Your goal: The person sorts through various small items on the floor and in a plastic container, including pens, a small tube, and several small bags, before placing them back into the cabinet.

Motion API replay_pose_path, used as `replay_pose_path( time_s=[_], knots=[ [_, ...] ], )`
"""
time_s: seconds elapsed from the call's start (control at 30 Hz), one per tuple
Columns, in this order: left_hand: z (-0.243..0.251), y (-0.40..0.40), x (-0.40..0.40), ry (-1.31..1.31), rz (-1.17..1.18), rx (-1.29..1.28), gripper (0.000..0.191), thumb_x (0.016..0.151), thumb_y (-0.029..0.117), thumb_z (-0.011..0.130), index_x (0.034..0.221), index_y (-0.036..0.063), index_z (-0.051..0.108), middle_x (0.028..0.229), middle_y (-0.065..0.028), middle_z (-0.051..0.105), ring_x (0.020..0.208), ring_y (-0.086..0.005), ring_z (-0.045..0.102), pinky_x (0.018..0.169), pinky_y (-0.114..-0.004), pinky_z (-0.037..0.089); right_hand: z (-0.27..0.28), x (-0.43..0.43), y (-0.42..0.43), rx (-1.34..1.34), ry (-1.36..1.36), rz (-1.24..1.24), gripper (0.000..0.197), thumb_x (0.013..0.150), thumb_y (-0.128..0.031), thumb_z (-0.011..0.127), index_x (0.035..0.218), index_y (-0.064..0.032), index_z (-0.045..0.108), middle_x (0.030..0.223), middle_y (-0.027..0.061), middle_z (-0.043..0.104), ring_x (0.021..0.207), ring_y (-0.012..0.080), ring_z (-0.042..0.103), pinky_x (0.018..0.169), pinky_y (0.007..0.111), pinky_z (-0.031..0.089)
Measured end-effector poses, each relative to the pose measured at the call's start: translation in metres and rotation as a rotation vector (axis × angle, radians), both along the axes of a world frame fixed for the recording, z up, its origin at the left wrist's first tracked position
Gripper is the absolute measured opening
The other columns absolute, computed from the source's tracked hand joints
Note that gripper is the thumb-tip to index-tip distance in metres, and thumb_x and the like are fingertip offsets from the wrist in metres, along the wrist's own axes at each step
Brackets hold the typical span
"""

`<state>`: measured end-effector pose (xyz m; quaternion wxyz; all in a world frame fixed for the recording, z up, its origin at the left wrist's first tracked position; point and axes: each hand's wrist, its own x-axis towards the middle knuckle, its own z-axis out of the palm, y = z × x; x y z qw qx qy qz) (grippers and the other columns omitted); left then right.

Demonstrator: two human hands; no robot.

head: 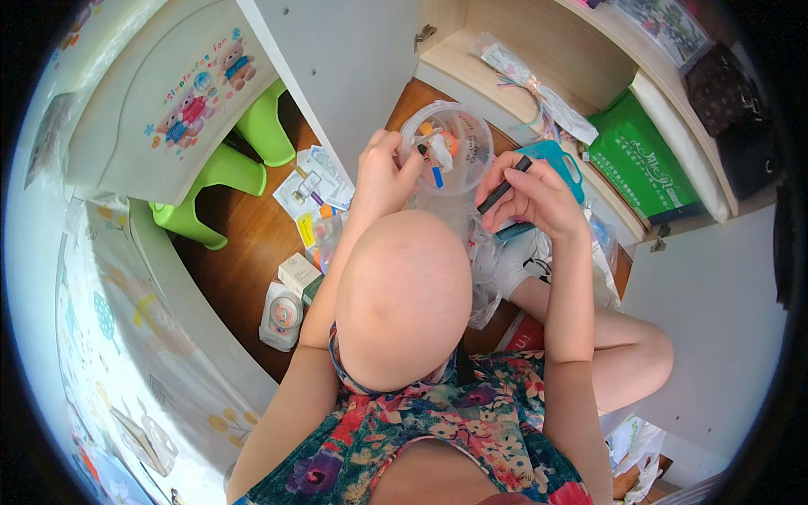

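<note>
My right hand point(527, 196) holds a short black stick-shaped object point(504, 184) between thumb and fingers, just right of a clear plastic tub point(481, 136). Inside the tub lie small things, among them a blue piece point(437, 177), an orange round piece point(449, 144) and a crumpled white piece point(440, 153). My left hand point(392, 165) is at the tub's left rim, pinching a small black item point(421, 149) by thumb and fingertip. What that item is, I cannot tell. A teal plastic basket point(555, 158) sits behind my right hand, partly hidden by it.
An open cabinet with a low shelf point(505, 95) holds a wrapped bundle point(536, 88) and a green bag point(644, 151). A green stool point(211, 183), papers point(314, 183), a small box point(299, 274) and a white packet point(281, 315) are on the wooden floor at left. Cabinet doors stand either side.
</note>
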<state>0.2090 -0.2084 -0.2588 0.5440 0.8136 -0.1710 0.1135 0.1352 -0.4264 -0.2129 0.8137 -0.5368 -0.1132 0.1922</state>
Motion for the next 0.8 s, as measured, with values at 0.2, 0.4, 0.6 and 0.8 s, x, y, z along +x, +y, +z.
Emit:
replay_pose_path(
  time_s=[0.2, 0.4, 0.6, 0.8],
  knots=[
    [-0.006, 0.003, 0.002, 0.010, -0.004, 0.043, 0.014, 0.079, 0.009, 0.059, 0.081, -0.0044, 0.060, 0.075, -0.0092, 0.049, 0.061, -0.0172, 0.050, 0.055, -0.030, 0.042, 0.013, -0.008, 0.006, -0.186, -0.035, -0.053, 0.021, 0.096, -0.016, 0.044, 0.107, 0.0028, 0.045, 0.101, 0.0246, 0.061, 0.078, 0.0323, 0.067, 0.068, 0.037, 0.057],
    [-0.006, 0.002, 0.003, -0.034, -0.003, 0.068, 0.014, 0.079, 0.009, 0.058, 0.082, -0.0048, 0.060, 0.076, -0.0100, 0.050, 0.061, -0.0175, 0.050, 0.055, -0.030, 0.042, 0.007, -0.007, 0.000, 0.049, -0.080, -0.061, 0.034, 0.099, -0.024, 0.037, 0.113, 0.0057, 0.044, 0.107, 0.0281, 0.057, 0.092, 0.0355, 0.063, 0.080, 0.042, 0.054],
    [-0.003, 0.001, 0.001, -0.017, 0.009, -0.006, 0.015, 0.074, 0.007, 0.060, 0.070, -0.0052, 0.053, 0.071, -0.0160, 0.049, 0.058, -0.0283, 0.049, 0.054, -0.037, 0.040, 0.007, -0.006, -0.001, 0.003, -0.125, -0.098, 0.045, 0.100, -0.030, 0.033, 0.123, 0.0073, 0.044, 0.110, 0.0280, 0.057, 0.096, 0.0349, 0.062, 0.083, 0.039, 0.052],
    [-0.003, 0.003, 0.001, 0.004, 0.001, 0.063, 0.014, 0.079, 0.010, 0.059, 0.082, -0.0042, 0.060, 0.076, -0.0096, 0.051, 0.059, -0.0169, 0.049, 0.054, -0.029, 0.041, 0.008, -0.007, 0.001, 0.000, -0.147, -0.128, 0.046, 0.100, -0.030, 0.032, 0.123, 0.0081, 0.044, 0.111, 0.0295, 0.056, 0.094, 0.0348, 0.063, 0.081, 0.037, 0.053]
  ],
)
